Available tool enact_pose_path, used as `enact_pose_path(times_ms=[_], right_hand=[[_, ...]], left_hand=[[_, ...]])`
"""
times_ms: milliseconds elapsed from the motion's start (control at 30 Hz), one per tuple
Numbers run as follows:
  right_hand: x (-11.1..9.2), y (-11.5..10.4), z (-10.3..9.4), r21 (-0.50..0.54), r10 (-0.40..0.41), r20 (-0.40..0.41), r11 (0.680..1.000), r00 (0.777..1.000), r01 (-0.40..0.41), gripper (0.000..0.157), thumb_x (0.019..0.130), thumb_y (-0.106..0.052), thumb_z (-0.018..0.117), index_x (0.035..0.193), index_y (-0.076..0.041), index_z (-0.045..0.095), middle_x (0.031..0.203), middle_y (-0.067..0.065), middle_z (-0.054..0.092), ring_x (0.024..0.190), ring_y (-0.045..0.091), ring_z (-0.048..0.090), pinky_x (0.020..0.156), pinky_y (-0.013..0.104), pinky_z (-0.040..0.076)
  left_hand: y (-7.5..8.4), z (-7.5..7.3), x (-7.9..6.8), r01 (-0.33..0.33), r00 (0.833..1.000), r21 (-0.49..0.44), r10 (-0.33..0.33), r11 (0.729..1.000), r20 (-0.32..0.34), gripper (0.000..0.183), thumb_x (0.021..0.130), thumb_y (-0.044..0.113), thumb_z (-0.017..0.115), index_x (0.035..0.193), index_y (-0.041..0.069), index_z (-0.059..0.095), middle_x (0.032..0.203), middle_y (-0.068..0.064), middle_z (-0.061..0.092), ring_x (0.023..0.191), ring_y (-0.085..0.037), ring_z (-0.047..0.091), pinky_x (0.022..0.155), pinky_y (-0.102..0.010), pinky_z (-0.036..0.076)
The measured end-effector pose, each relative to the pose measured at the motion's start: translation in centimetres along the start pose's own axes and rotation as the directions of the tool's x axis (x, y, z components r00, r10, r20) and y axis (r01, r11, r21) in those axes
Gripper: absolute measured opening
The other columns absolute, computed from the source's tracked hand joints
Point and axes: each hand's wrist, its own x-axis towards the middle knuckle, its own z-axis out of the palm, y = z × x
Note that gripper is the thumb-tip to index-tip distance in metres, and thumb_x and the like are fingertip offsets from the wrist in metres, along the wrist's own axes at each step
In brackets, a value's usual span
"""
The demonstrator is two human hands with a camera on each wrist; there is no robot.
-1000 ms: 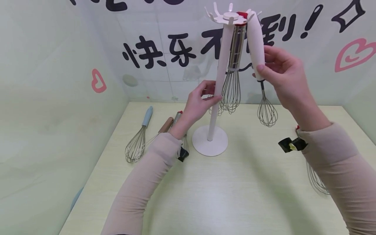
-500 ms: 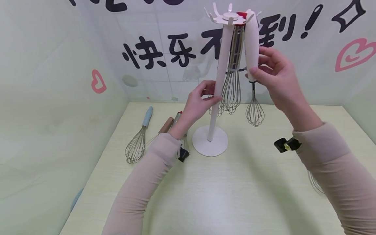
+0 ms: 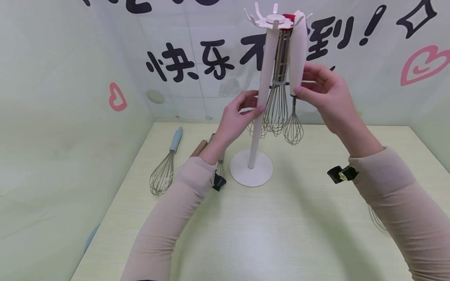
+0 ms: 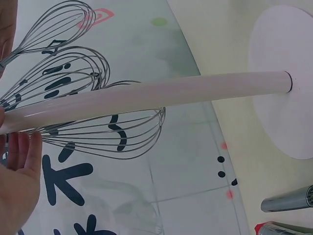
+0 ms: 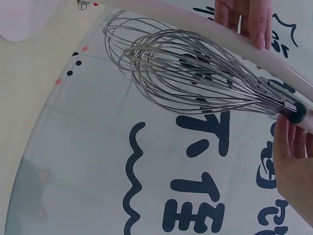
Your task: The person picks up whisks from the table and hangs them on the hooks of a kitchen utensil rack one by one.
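A white rack with a ring of hooks stands upright on a round base [image 3: 251,177]. Its pole [image 3: 267,70] is pinched between the fingers and thumb of my left hand [image 3: 234,119], at mid-height. My right hand [image 3: 326,91] holds the lower end of a white-handled whisk [image 3: 298,50], wires down, its top at the hooks [image 3: 275,21]. Whether it hangs on a hook cannot be told. Beside it hangs a silver whisk [image 3: 282,56] with a red top. In the left wrist view another whisk's wires [image 4: 122,134] show behind the pole.
At the table's left lie a blue-handled whisk [image 3: 168,164] and a brown-handled one [image 3: 199,148]. A silver whisk [image 3: 220,168] lies partly under my left forearm. Wires of another whisk [image 3: 377,218] show beside my right sleeve. A printed wall cloth [image 3: 197,105] rises behind.
My right hand has moved left, bringing the white-handled whisk close to the silver one and more upright. My left hand has slid slightly up the pole. The rack stays in place.
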Motion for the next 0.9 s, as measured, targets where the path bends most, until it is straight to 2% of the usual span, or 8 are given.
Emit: enact_pose_path(times_ms=[167, 500, 900], right_hand=[[-0.1, 0.0, -0.2, -0.022, 0.011, 0.001, 1.000, 1.000, -0.011, 0.039, 0.084, 0.004, 0.066, 0.121, -0.005, 0.060, 0.109, 0.002, 0.064, 0.095, 0.014, 0.063, 0.080, 0.017, 0.058], [-0.2, 0.3, -0.6, -0.037, 0.039, -0.001, 0.999, 0.999, -0.039, 0.038, 0.085, 0.002, 0.066, 0.121, -0.005, 0.060, 0.106, 0.002, 0.064, 0.094, 0.013, 0.063, 0.079, 0.016, 0.057], [-0.9, 1.0, -2.9, -0.045, 0.075, -0.037, 0.996, 0.996, -0.077, 0.034, 0.084, 0.001, 0.067, 0.116, -0.009, 0.064, 0.099, 0.001, 0.065, 0.087, 0.010, 0.065, 0.075, 0.016, 0.058]], left_hand=[[0.3, 0.1, 0.2, -0.028, 1.000, -0.004, 0.028, 1.000, 0.007, 0.046, 0.091, 0.012, 0.064, 0.134, 0.005, 0.051, 0.123, -0.015, 0.060, 0.115, -0.022, 0.058, 0.097, -0.021, 0.052], [0.7, 0.3, 0.3, -0.042, 0.999, -0.031, 0.042, 0.999, 0.003, 0.049, 0.089, 0.004, 0.064, 0.136, 0.002, 0.048, 0.122, -0.019, 0.059, 0.114, -0.025, 0.058, 0.097, -0.021, 0.052], [0.8, 0.4, 0.3, -0.046, 0.999, -0.051, 0.046, 0.998, 0.004, 0.050, 0.087, -0.001, 0.064, 0.135, 0.001, 0.048, 0.121, -0.021, 0.059, 0.115, -0.027, 0.058, 0.096, -0.022, 0.053]])
